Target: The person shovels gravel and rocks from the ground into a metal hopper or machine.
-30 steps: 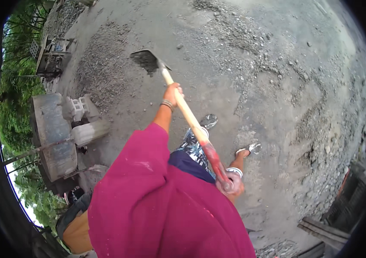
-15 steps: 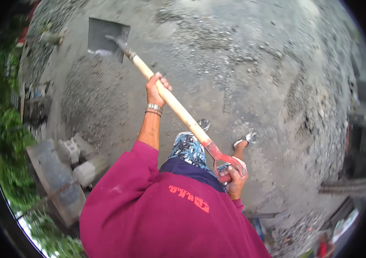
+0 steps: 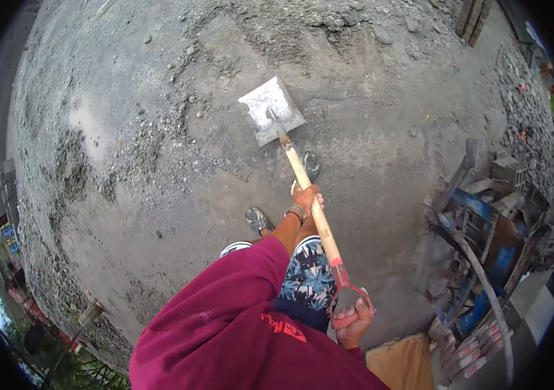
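Both of my hands are closed on a shovel (image 3: 309,179) with a square metal blade, a pale wooden shaft and a red D-shaped handle. My left hand (image 3: 306,196) wraps round the middle of the shaft. At the near end, my right hand (image 3: 353,320) grips the crossbar of the red handle. The blade (image 3: 270,112) is ahead of my feet, pale and scuffed, with no load visible on it. Beneath it is grey, gritty ground (image 3: 368,156); whether the blade touches the ground I cannot tell.
Loose gravel (image 3: 127,153) lies in ridges to the left and far ahead. On the right stands a jumble of wood, blocks and blue-painted pieces (image 3: 485,240). A tan sheet-like thing (image 3: 404,364) is close at the lower right. My shoes (image 3: 259,219) are just before me.
I have turned, so the surroundings have swung round in view. The shovel blade has gone from the upper left to ahead of me. Both hands keep hold of the shovel.
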Motion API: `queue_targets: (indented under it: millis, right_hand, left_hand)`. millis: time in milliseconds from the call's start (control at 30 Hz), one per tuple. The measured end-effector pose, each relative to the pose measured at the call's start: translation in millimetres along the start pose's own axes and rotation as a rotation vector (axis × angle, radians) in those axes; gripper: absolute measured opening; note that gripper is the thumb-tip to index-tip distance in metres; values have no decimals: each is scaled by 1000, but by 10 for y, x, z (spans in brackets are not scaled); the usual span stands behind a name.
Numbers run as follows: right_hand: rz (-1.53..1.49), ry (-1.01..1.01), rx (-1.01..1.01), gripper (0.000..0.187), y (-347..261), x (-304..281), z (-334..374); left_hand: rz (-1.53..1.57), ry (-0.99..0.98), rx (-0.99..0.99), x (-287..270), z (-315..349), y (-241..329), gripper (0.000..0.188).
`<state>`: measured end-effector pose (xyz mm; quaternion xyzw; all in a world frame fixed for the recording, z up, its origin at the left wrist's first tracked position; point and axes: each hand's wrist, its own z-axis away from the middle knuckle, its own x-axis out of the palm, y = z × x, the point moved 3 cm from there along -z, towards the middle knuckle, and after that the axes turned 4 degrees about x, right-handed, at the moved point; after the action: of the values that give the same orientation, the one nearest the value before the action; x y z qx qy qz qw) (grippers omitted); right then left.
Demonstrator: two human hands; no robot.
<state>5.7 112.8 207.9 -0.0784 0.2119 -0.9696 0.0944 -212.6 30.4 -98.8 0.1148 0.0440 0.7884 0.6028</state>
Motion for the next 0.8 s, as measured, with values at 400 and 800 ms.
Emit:
queue_targets:
  millis: [400,800]
  right_hand:
    - [-71,143,52,35,-372,1311,-1186]
    - [1,119,-67,46,-538,1727,-967]
  left_hand:
    - [147,-173,-93,814,-450,483,19]
    - [113,-108,-228,1052,36,1071,10]
